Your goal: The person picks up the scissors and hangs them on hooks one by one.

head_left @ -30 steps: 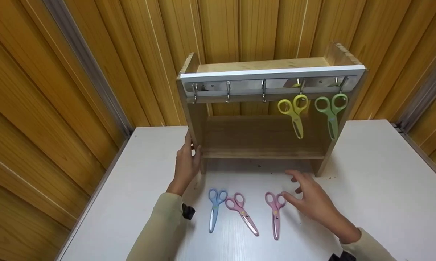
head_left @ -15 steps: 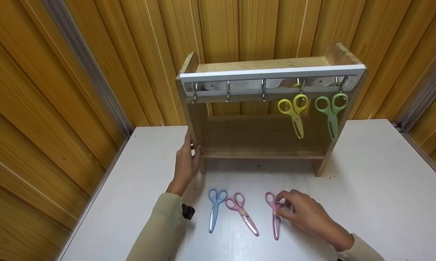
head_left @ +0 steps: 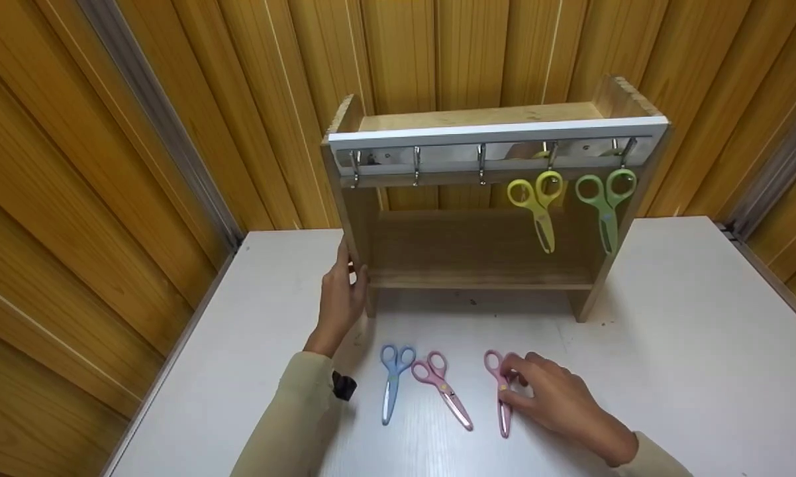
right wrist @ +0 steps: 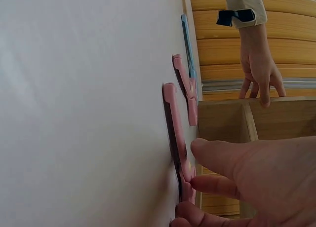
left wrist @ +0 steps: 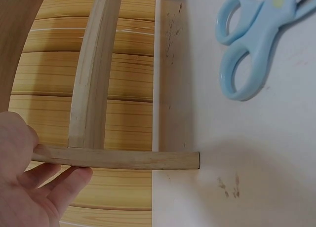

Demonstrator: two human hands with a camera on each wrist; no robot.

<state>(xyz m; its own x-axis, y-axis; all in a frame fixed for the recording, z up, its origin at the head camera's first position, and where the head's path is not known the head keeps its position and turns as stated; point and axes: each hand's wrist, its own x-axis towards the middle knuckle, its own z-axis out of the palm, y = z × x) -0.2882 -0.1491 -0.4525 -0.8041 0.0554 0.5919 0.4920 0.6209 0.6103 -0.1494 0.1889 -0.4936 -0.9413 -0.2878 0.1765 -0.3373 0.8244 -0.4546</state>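
Observation:
A small wooden shelf [head_left: 481, 287] stands on the white table. My left hand [head_left: 337, 298] grips its left side panel [left wrist: 118, 159], thumb on one face and fingers on the other. Pink scissors [head_left: 504, 423] lie flat at the front right, and the bent thumb and fingers of my right hand [head_left: 560, 401] hold them around the handle and pivot, hiding one loop. Just left of them lie a second pair of pink scissors [head_left: 446, 392] and blue scissors [head_left: 389, 394], handles toward the shelf.
A metal rail [head_left: 438, 157] with several hooks runs along the shelf's upper front. Yellow scissors [head_left: 540, 215] and green scissors [head_left: 608, 218] hang from its two rightmost hooks. Wood-patterned walls [head_left: 398, 59] close in the back and sides.
My right hand has come down and leftward from beside the right pink scissors onto their handle, its fingers closing in. My left hand and the other scissors have stayed put.

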